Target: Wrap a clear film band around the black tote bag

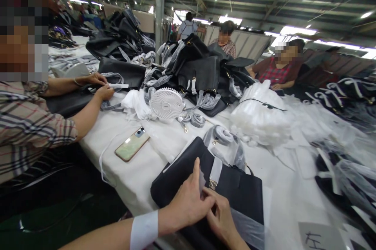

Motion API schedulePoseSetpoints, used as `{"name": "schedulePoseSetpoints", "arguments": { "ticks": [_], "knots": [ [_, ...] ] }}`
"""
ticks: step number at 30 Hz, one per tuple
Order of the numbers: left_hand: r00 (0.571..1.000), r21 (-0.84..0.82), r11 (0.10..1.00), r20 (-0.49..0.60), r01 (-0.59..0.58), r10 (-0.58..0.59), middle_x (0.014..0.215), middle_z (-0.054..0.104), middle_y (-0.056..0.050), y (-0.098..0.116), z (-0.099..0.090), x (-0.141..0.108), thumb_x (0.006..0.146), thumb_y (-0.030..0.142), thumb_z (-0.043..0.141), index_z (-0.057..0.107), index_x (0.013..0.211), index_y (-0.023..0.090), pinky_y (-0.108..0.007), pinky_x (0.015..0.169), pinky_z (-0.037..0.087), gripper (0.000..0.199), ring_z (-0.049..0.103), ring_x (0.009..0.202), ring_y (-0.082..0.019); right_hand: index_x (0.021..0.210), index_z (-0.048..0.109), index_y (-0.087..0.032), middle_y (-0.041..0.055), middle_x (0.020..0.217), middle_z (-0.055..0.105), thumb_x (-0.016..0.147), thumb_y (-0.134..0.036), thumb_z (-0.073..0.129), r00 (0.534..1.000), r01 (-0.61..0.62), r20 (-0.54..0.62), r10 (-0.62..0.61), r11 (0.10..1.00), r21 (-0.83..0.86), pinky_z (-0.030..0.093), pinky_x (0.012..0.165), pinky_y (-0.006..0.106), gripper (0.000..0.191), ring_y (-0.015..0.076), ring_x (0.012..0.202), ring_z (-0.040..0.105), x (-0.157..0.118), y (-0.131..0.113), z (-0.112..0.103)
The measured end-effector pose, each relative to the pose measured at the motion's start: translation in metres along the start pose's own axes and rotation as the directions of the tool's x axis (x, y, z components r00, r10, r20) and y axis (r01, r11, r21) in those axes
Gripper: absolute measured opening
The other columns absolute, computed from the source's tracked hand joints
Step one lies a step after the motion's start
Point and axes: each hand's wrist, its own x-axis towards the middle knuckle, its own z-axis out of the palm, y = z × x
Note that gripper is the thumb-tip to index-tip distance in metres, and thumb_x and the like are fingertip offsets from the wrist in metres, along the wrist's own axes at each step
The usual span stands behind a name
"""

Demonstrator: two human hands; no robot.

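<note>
A black leather handbag (241,189) lies on the white-covered table in front of me, with a gold clasp (212,183) and a pale protective strip (216,169) above it. Over the bag is my left hand (188,199), its index finger stretched along the flap and the other fingers curled. My right hand (221,216) meets it just below the clasp, fingers pinched together. A small piece of translucent film (201,179) shows beside the left index finger; which hand grips it is hidden. Clear film (249,226) covers the bag's lower right part.
Beyond the bag lie wrapped straps (225,136), a phone (132,144) and a white fan (166,104). A bundle of white wrapping (261,115) stands right of a pile of black bags (202,70). At left, a co-worker's hands (102,85) handle a white strip.
</note>
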Motion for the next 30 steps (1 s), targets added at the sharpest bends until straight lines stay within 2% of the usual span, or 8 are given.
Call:
{"name": "schedulePoseSetpoints", "arguments": {
  "ticks": [6,9,12,15,19,26,28,30],
  "knots": [
    [0.989,0.169,0.975,0.057,-0.147,0.139,0.096,0.071,-0.01,-0.011,-0.019,0.018,0.081,0.007,0.04,0.029,0.149,0.015,-0.03,0.073,0.053,0.07,0.067,0.08,-0.02,0.104,0.069,-0.017,0.0027,0.068,0.069,0.09,-0.03,0.051,0.993,-0.071,-0.089,0.072,0.997,0.015,0.051,0.05,0.026,0.026,0.017,0.052,0.062,0.0,0.004,0.002],
    [0.935,0.523,0.776,0.18,-0.353,0.304,0.092,0.067,-0.009,-0.012,-0.043,0.028,0.081,0.003,0.039,0.059,0.116,0.016,-0.036,0.079,0.05,0.043,0.062,0.089,-0.024,0.099,0.07,-0.019,0.004,0.079,0.073,0.089,-0.031,0.059,0.984,-0.04,-0.174,0.032,0.998,-0.041,0.056,0.06,0.025,0.02,0.018,0.063,0.068,0.001,0.006,0.004],
    [0.904,0.735,0.538,0.256,-0.411,0.341,0.09,0.062,-0.008,-0.017,-0.058,0.035,0.083,0.005,0.042,0.061,0.089,0.018,-0.039,0.08,0.047,0.024,0.055,0.092,-0.026,0.098,0.069,-0.021,0.0036,0.087,0.074,0.089,-0.028,0.061,0.976,0.032,-0.211,-0.048,0.996,-0.079,0.057,0.068,0.024,0.014,0.0177,0.073,0.07,0.002,0.007,0.006],
    [0.907,0.782,0.481,0.254,-0.397,0.335,0.092,0.059,-0.007,-0.026,-0.06,0.038,0.084,0.007,0.045,0.059,0.088,0.019,-0.037,0.079,0.046,0.019,0.052,0.091,-0.024,0.1,0.066,-0.022,0.003,0.088,0.072,0.091,-0.023,0.059,0.97,0.13,-0.188,-0.152,0.983,-0.127,0.057,0.072,0.024,0.012,0.0166,0.079,0.07,0.002,0.009,0.007],
    [0.918,0.781,0.501,0.231,-0.373,0.322,0.091,0.058,-0.007,-0.031,-0.057,0.042,0.085,0.008,0.046,0.059,0.09,0.02,-0.038,0.079,0.044,0.018,0.05,0.091,-0.025,0.112,0.063,-0.02,0.0082,0.104,0.07,0.093,-0.021,0.053,0.93,0.273,-0.138,-0.342,0.89,-0.364,0.054,0.086,0.033,0.021,0.02,0.098,0.067,0.003,0.015,0.01],
    [0.91,0.698,0.587,0.277,-0.411,0.307,0.09,0.061,-0.006,-0.031,-0.065,0.048,0.085,0.012,0.05,0.061,0.091,0.02,-0.037,0.079,0.046,0.015,0.054,0.09,-0.024,0.144,0.041,-0.013,0.0107,0.148,0.046,0.091,-0.039,0.05,0.848,0.513,0.336,-0.409,0.476,-0.715,0.014,0.116,0.054,0.06,0.0302,0.135,0.042,0.012,0.009,0.017],
    [0.916,0.62,0.684,0.161,-0.384,0.368,0.092,0.062,-0.006,-0.034,-0.07,0.044,0.089,0.012,0.047,0.062,0.095,0.021,-0.037,0.083,0.047,0.019,0.055,0.092,-0.023,0.145,0.041,-0.016,0.0094,0.149,0.045,0.091,-0.041,0.049,0.853,0.499,0.328,-0.407,0.451,-0.74,0.01,0.116,0.057,0.06,0.0312,0.136,0.04,0.013,0.009,0.019],
    [0.924,0.456,0.859,-0.173,-0.232,0.341,0.101,0.063,-0.006,-0.04,-0.077,0.036,0.09,0.015,0.049,0.06,0.103,0.022,-0.039,0.092,0.046,0.018,0.056,0.098,-0.022,0.145,0.042,-0.017,0.0084,0.15,0.044,0.09,-0.043,0.049,0.86,0.485,0.313,-0.404,0.452,-0.749,0.012,0.115,0.058,0.061,0.0327,0.137,0.039,0.013,0.009,0.02]
  ]
}}
